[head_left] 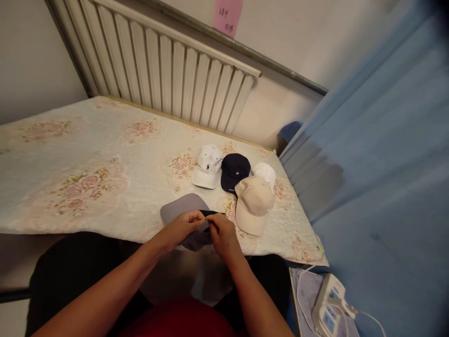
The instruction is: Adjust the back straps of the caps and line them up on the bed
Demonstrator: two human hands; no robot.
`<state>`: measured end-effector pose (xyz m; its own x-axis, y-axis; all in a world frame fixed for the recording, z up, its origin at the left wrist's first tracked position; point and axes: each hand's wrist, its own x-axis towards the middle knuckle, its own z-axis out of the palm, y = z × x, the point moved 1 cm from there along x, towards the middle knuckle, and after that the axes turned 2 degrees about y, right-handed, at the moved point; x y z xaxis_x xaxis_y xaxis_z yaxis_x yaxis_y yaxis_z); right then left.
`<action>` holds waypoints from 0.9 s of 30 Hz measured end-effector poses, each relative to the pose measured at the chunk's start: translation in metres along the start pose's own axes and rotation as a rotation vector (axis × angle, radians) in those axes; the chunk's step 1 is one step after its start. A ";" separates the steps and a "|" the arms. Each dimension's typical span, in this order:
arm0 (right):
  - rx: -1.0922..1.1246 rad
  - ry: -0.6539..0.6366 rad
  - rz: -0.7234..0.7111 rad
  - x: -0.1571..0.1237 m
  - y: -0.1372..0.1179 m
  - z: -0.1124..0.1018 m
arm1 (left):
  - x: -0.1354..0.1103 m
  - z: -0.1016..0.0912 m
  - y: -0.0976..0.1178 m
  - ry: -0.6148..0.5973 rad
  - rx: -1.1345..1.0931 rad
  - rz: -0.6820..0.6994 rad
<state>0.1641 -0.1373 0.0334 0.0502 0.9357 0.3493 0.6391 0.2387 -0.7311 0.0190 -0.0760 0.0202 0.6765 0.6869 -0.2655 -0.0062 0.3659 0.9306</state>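
A grey baseball cap (184,206) is between my hands at the bed's near edge, its brim pointing to the upper left. My left hand (187,227) pinches the cap's strap at the back. Close beside it, my right hand (222,234) grips the other part of the strap, its fingertips nearly meeting the left ones. Just beyond lie a white cap (207,164) with a small dark emblem, a dark navy cap (235,171), and a beige cap (254,201). Another white cap (264,174) is partly hidden behind the beige one.
The caps lie on a bed with a floral cover (147,173). A white radiator (168,70) runs along the wall behind it. On the right hangs a blue curtain (379,187). A power strip (329,304) with white cables sits on a small surface at the lower right.
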 end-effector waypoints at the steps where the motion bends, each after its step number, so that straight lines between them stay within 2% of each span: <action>1: -0.019 -0.005 -0.002 -0.001 0.002 0.001 | -0.001 0.000 0.001 0.001 -0.006 -0.001; 7: -0.014 0.079 0.159 0.001 0.032 0.003 | -0.006 -0.009 0.007 -0.052 -0.105 0.066; 10: -0.007 0.139 0.233 0.002 0.045 0.001 | -0.005 -0.019 0.009 0.011 -0.142 0.103; 12: -0.019 0.149 0.208 0.000 0.047 -0.001 | -0.003 -0.025 0.009 0.063 -0.154 0.132; 15: -0.043 0.038 0.085 -0.006 0.042 0.001 | 0.000 -0.031 0.009 0.115 -0.125 0.156; 18: 0.009 -0.097 0.075 -0.009 0.035 0.006 | 0.000 -0.036 0.005 0.150 -0.072 0.151; 22: 0.106 -0.087 0.127 0.000 0.028 0.005 | -0.013 -0.050 0.004 0.068 0.037 0.175; 27: 0.207 -0.026 0.172 0.033 0.010 -0.003 | -0.034 -0.069 0.009 -0.065 0.374 0.203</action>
<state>0.1747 -0.1046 0.0394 0.1232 0.9727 0.1966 0.4525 0.1212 -0.8835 -0.0554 -0.0529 0.0199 0.7344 0.6758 -0.0626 0.1156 -0.0336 0.9927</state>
